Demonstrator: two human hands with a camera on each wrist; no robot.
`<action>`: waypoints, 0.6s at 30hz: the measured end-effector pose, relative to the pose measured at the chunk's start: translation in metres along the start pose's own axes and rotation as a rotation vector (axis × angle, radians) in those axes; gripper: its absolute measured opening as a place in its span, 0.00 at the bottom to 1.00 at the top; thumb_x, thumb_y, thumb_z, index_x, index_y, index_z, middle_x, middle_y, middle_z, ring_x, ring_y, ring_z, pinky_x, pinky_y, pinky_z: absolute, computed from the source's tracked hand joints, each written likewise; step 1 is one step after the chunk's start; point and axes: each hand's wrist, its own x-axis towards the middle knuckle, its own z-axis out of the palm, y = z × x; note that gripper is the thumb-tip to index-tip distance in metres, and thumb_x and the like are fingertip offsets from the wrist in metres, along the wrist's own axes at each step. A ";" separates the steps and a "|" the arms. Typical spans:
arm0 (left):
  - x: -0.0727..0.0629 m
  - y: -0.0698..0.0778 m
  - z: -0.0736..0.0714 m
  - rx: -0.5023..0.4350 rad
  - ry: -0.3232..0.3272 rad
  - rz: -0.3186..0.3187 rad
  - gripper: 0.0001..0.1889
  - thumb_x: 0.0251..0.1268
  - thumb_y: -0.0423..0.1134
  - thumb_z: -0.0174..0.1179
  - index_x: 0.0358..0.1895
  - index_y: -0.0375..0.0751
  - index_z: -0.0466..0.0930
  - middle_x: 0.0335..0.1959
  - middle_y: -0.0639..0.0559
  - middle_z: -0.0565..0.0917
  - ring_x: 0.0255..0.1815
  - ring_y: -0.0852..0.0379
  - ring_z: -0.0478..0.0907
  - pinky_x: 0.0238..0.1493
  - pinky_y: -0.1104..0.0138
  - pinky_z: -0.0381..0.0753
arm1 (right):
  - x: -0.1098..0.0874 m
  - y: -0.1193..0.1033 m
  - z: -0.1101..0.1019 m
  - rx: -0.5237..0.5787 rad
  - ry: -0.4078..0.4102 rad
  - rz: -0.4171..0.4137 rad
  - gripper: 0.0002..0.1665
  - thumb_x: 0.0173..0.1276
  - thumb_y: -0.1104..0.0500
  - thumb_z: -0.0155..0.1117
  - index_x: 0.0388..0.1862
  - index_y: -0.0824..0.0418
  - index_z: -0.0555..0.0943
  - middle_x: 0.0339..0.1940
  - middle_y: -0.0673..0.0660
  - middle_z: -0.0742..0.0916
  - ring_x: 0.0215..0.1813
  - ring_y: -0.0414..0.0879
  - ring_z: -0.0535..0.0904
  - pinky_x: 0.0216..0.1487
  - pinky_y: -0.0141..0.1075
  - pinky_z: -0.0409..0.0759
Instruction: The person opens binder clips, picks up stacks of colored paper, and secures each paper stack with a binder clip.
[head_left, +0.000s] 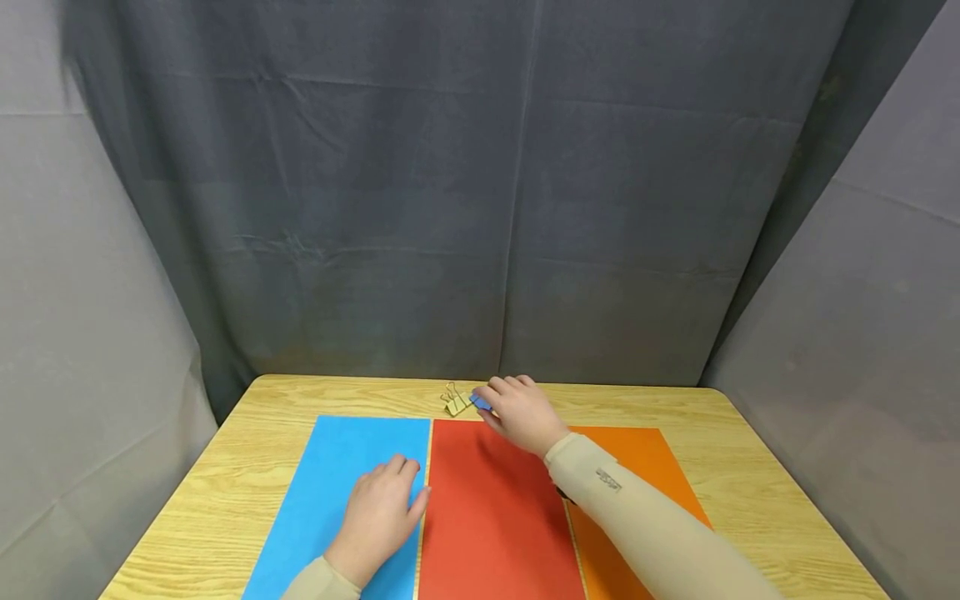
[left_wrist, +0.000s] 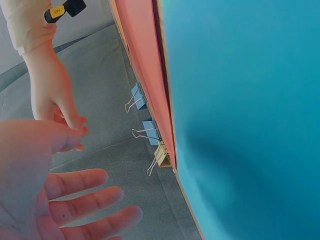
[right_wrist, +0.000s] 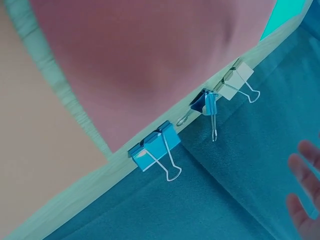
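My right hand [head_left: 521, 412] reaches over the far side of the table, its fingers loosely bent and pinching nothing. Beneath its fingertips, part of a blue binder clip [head_left: 481, 402] shows in the head view. A yellow binder clip [head_left: 456, 404] lies just left of it. The right wrist view shows one blue clip [right_wrist: 156, 146], another blue clip [right_wrist: 206, 103] turned differently, and the pale yellow clip [right_wrist: 236, 80] in a row. Above the blue sheet [head_left: 367, 437], my left hand [head_left: 380, 510] hovers with fingers spread and holds nothing.
A red sheet [head_left: 480, 500] lies between the blue sheet and an orange sheet [head_left: 637, 458] on the wooden table [head_left: 202, 500]. Behind the far table edge hangs a dark grey curtain [head_left: 390, 208]. Lighter cloth walls [head_left: 90, 333] stand at both sides.
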 end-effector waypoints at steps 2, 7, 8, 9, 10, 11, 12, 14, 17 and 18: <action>0.000 0.000 0.000 0.004 -0.001 -0.001 0.16 0.65 0.47 0.71 0.47 0.40 0.84 0.39 0.49 0.83 0.33 0.50 0.82 0.35 0.54 0.83 | 0.002 -0.001 0.001 0.002 -0.003 -0.003 0.18 0.74 0.49 0.68 0.58 0.52 0.83 0.44 0.50 0.85 0.45 0.46 0.82 0.59 0.46 0.80; -0.001 0.001 -0.001 -0.004 -0.011 -0.009 0.15 0.65 0.47 0.71 0.47 0.40 0.84 0.39 0.49 0.83 0.33 0.50 0.81 0.36 0.53 0.83 | 0.005 -0.001 0.004 -0.006 -0.002 0.005 0.18 0.73 0.48 0.68 0.59 0.52 0.82 0.44 0.49 0.85 0.45 0.46 0.82 0.58 0.45 0.80; -0.002 0.000 0.000 -0.007 -0.011 -0.010 0.15 0.65 0.46 0.71 0.47 0.40 0.84 0.39 0.49 0.83 0.33 0.50 0.81 0.36 0.53 0.83 | 0.005 -0.001 0.005 -0.006 -0.001 0.008 0.18 0.73 0.48 0.68 0.59 0.52 0.82 0.44 0.49 0.85 0.45 0.46 0.82 0.58 0.45 0.80; -0.002 0.000 0.000 -0.009 -0.009 -0.009 0.16 0.65 0.46 0.71 0.47 0.40 0.84 0.39 0.49 0.83 0.33 0.50 0.81 0.36 0.53 0.82 | 0.005 0.000 0.006 -0.004 -0.002 0.011 0.19 0.73 0.49 0.68 0.59 0.52 0.82 0.44 0.49 0.85 0.45 0.46 0.82 0.58 0.45 0.80; -0.002 0.000 0.001 -0.008 -0.007 -0.010 0.16 0.65 0.46 0.71 0.47 0.40 0.84 0.39 0.49 0.83 0.33 0.50 0.81 0.36 0.53 0.82 | 0.005 0.000 0.007 -0.005 -0.006 0.015 0.19 0.74 0.49 0.68 0.59 0.52 0.81 0.44 0.49 0.85 0.45 0.46 0.82 0.58 0.45 0.80; -0.002 -0.001 0.002 -0.007 -0.006 -0.011 0.15 0.65 0.46 0.71 0.47 0.40 0.84 0.39 0.49 0.83 0.33 0.50 0.81 0.36 0.53 0.82 | 0.005 0.001 0.008 -0.004 -0.010 0.020 0.19 0.74 0.49 0.68 0.59 0.52 0.81 0.44 0.49 0.85 0.45 0.46 0.82 0.58 0.46 0.80; -0.002 -0.001 0.002 -0.007 -0.003 -0.010 0.15 0.65 0.46 0.71 0.47 0.40 0.84 0.38 0.49 0.82 0.33 0.50 0.81 0.36 0.53 0.82 | 0.005 0.001 0.009 -0.004 -0.013 0.025 0.19 0.74 0.49 0.68 0.59 0.52 0.81 0.45 0.49 0.85 0.45 0.46 0.82 0.58 0.46 0.80; -0.003 -0.002 0.003 -0.005 0.003 -0.008 0.15 0.65 0.46 0.71 0.46 0.40 0.84 0.38 0.49 0.82 0.32 0.50 0.81 0.36 0.53 0.82 | 0.005 0.003 0.011 -0.006 -0.020 0.035 0.19 0.74 0.49 0.67 0.60 0.52 0.81 0.45 0.49 0.85 0.46 0.46 0.83 0.59 0.46 0.80; -0.003 -0.002 0.003 -0.007 0.006 -0.006 0.15 0.64 0.46 0.71 0.46 0.40 0.84 0.37 0.49 0.82 0.32 0.50 0.81 0.35 0.53 0.82 | 0.006 0.004 0.014 -0.011 -0.021 0.044 0.20 0.73 0.48 0.68 0.60 0.52 0.81 0.46 0.49 0.85 0.47 0.47 0.83 0.59 0.46 0.80; -0.003 -0.002 0.003 -0.008 0.008 -0.005 0.15 0.64 0.46 0.71 0.46 0.40 0.84 0.37 0.49 0.82 0.32 0.50 0.81 0.34 0.53 0.82 | 0.006 0.004 0.015 -0.011 -0.019 0.046 0.20 0.73 0.48 0.68 0.60 0.52 0.81 0.46 0.49 0.85 0.47 0.47 0.83 0.59 0.46 0.80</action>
